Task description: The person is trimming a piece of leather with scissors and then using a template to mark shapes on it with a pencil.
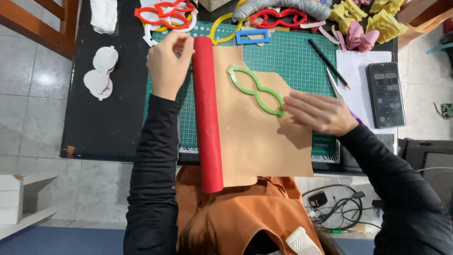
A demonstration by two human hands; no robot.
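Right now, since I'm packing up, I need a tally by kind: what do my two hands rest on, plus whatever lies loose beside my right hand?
Red rolled sheet: 1
Tan flat sheet: 1
Green glasses-shaped plastic outline: 1
Black pencil: 1
Scissors: 1
White paper sheet: 1
Dark handset: 1
Total: 7

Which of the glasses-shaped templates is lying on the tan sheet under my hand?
The green template: it lies on the tan sheet with the right hand pressing its end. The red templates sit apart at the mat's far edge.
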